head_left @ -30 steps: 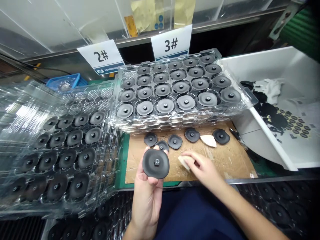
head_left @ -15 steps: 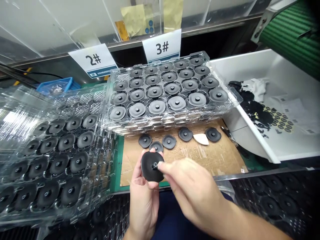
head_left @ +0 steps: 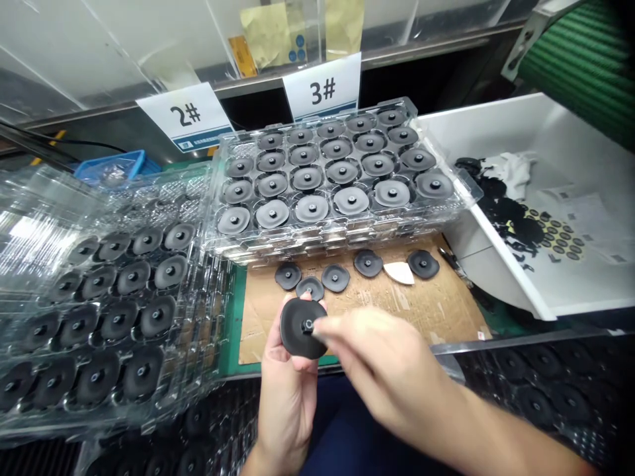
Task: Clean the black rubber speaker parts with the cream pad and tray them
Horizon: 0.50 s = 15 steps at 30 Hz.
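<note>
Head view: the left hand (head_left: 290, 403) holds a black disc (head_left: 292, 340) above the near part of a sheet of cardboard (head_left: 258, 334), on a green surface (head_left: 238, 324). Its fingers are curled around the disc, some tips showing at the far edge, others at the near edge. The disc's stubbed face is toward the camera, slightly tilted; its outline is almost round, so no long axis stands out. A short stub (head_left: 308, 325) rises from the middle.

The right hand (head_left: 387, 354) comes in from the right, so the disc lies just to the left of its fingertips, which are at the stub. Both hands are at the disc, the left one nearer since it supports it. The right fingers are bunched, but blur hides how tightly they close or whether something is between them.

Beyond are loose discs (head_left: 335, 278), a white wedge (head_left: 398, 273) between two of them, and a clear tray (head_left: 233, 248) of similar discs.

Two white signs read "2#" (head_left: 186, 119) and "3#" (head_left: 325, 89). The print in their blue bands is too small to read, as is that on an orange label (head_left: 243, 56) above. No brand can be made out.
</note>
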### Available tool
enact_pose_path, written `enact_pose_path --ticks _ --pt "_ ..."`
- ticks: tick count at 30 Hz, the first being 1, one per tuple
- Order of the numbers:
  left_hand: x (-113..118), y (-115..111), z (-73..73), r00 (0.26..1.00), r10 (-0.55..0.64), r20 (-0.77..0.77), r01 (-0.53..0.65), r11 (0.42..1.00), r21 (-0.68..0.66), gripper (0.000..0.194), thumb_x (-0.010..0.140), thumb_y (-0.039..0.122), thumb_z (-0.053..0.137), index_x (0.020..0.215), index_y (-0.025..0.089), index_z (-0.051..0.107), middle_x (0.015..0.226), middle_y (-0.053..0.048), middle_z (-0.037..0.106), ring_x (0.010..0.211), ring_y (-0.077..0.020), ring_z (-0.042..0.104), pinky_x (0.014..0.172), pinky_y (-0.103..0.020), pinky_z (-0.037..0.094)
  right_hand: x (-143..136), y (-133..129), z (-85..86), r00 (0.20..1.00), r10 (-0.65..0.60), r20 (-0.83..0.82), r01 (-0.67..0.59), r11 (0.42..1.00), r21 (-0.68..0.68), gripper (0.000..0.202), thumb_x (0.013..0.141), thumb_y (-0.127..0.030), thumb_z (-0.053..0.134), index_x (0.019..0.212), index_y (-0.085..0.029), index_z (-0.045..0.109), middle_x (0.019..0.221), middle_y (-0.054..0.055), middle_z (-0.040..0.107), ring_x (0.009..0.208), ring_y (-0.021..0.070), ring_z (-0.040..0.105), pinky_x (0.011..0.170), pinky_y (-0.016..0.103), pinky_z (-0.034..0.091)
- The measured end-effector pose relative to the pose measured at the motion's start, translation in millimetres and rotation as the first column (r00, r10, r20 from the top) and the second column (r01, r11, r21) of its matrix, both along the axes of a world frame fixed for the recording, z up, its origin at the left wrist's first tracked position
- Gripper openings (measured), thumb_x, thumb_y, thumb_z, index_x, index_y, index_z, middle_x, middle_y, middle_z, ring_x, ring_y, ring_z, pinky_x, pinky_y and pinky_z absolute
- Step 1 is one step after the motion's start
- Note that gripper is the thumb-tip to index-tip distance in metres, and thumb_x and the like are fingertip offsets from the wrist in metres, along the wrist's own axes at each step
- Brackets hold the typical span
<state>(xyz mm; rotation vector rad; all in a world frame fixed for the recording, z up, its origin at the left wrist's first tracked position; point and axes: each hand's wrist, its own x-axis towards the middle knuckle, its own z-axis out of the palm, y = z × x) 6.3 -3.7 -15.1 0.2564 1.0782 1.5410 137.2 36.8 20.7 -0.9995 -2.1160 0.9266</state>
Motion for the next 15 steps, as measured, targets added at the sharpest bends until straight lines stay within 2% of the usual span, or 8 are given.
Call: enact_pose_path --ticks 2,3,5,7,8,12,14,15 --pt "-0.3 0.4 -0.9 1.0 -0.012 0.013 0.012 1.0 -0.003 0.052 0.067 0.021 0.07 0.117 0.029 0.055 0.113 -0.004 0.064 0.098 -0.0164 0.061 0.084 -0.021 0.049 0.0 5.2 -1.1 0.995 0.092 -0.049 -0.095 0.992 -0.08 0.022 0.087 -0.015 0.046 0.104 -0.018 0.059 0.092 0.003 0.066 0.085 0.0134 0.06 0.077 0.025 0.048" --pt "-0.5 1.0 -1.3 1.0 -0.005 0.012 0.005 1.0 0.008 0.052 0.067 0.021 0.07 0.117 0.028 0.055 0.112 -0.004 0.065 0.1 -0.017 0.061 0.085 -0.022 0.049 0.5 9.4 -4.6 0.994 0.083 -0.066 -0.09 0.988 -0.127 0.02 0.087 -0.016 0.047 0.103 -0.019 0.06 0.094 0.001 0.066 0.086 0.0122 0.061 0.078 0.023 0.048" --pt "-1.2 2.6 -1.4 1.0 0.019 0.007 -0.019 0.999 0.049 0.05 0.067 0.023 0.071 0.115 0.026 0.057 0.111 -0.005 0.065 0.105 -0.0191 0.058 0.09 -0.025 0.047 2.6 18.1 -19.5 0.998 -0.046 -0.042 0.038 0.983 -0.181 0.018 0.088 -0.021 0.048 0.1 -0.02 0.061 0.099 0.001 0.066 0.091 0.0126 0.061 0.082 0.024 0.048" --pt "-2.5 3.9 -0.7 1.0 0.024 0.008 -0.024 0.997 0.07 0.048 0.068 0.024 0.07 0.115 0.026 0.057 0.113 -0.006 0.064 0.109 -0.0208 0.056 0.094 -0.027 0.045 6.0 21.9 -43.8 0.985 -0.174 0.009 0.173 0.966 -0.19 0.019 0.088 -0.023 0.048 0.101 -0.02 0.062 0.101 0.003 0.067 0.093 0.0151 0.061 0.083 0.028 0.048" --pt "-3.3 4.3 -0.3 1.0 0.018 0.011 -0.019 0.997 0.075 0.05 0.068 0.024 0.07 0.116 0.026 0.056 0.114 -0.006 0.064 0.11 -0.0213 0.055 0.094 -0.027 0.044 8.1 20.4 -58.1 0.98 -0.198 0.028 0.199 0.96 -0.197 0.02 0.088 -0.024 0.048 0.101 -0.02 0.063 0.101 0.004 0.067 0.092 0.016 0.062 0.082 0.03 0.049" --pt "-6.7 4.1 0.1 1.0 0.016 0.021 -0.017 0.996 0.082 0.056 0.066 0.024 0.071 0.119 0.028 0.053 0.115 -0.006 0.064 0.11 -0.021 0.056 0.092 -0.026 0.045 16.5 0.0 -109.1 0.988 -0.14 0.068 0.153 0.952 -0.267 0.019 0.085 -0.024 0.051 0.093 -0.02 0.067 0.088 0.004 0.07 0.082 0.0172 0.065 0.074 0.031 0.052" --pt "-6.8 3.9 -0.2 1.0 0.006 0.021 -0.008 0.997 0.076 0.057 0.065 0.024 0.072 0.12 0.027 0.053 0.116 -0.006 0.063 0.11 -0.0208 0.056 0.091 -0.026 0.045 19.6 -6.2 -116.1 0.99 -0.125 0.071 0.141 0.944 -0.297 0.017 0.083 -0.024 0.053 0.089 -0.019 0.068 0.083 0.004 0.071 0.077 0.0175 0.066 0.072 0.031 0.053" --pt "-6.2 3.9 -0.2 1.0 -0.001 0.019 0.0 0.997 0.072 0.058 0.065 0.024 0.072 0.12 0.027 0.053 0.116 -0.006 0.063 0.11 -0.0207 0.055 0.091 -0.025 0.046 20.4 -6.1 -112.2 0.989 -0.132 0.067 0.147 0.94 -0.307 0.017 0.084 -0.024 0.053 0.089 -0.019 0.068 0.084 0.004 0.071 0.078 0.0177 0.066 0.073 0.031 0.053"
